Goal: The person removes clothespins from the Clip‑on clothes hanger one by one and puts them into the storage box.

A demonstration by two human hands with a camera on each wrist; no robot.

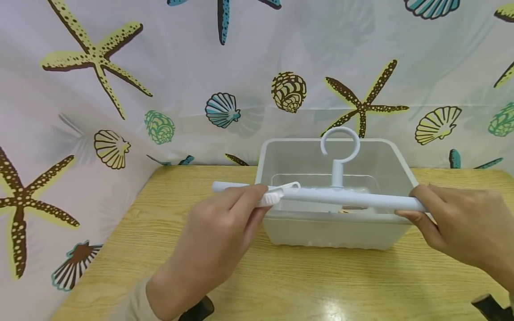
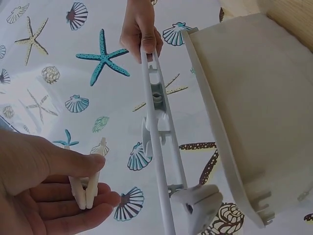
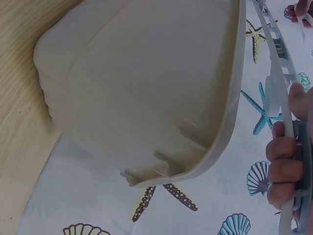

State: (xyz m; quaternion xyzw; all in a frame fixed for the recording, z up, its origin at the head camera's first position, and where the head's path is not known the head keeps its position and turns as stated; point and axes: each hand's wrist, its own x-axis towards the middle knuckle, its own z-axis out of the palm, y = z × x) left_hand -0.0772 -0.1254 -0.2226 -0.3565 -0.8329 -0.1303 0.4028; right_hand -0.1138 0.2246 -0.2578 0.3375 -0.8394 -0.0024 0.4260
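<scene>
A white plastic hanger (image 1: 369,199) with a round open hook (image 1: 357,142) is held up level over the near rim of a bin. My right hand (image 1: 470,223) grips its right end. From the right wrist view, the fingers (image 3: 286,169) are curled round the bar. Between thumb and fingers my left hand (image 1: 221,227) pinches a white clothespin (image 2: 87,188), just in front of the hanger's left part. The left wrist view shows that clothespin apart from the bar. Toward the near end of the hanger is a pale piece with a hole (image 2: 198,203).
Behind the hanger stands a translucent white bin (image 1: 329,232) on a wooden table (image 1: 172,249). Small items (image 1: 353,207) lie inside, mostly hidden by the hanger and rim. A cloth (image 1: 180,67) printed with starfish and shells hangs behind and to the left.
</scene>
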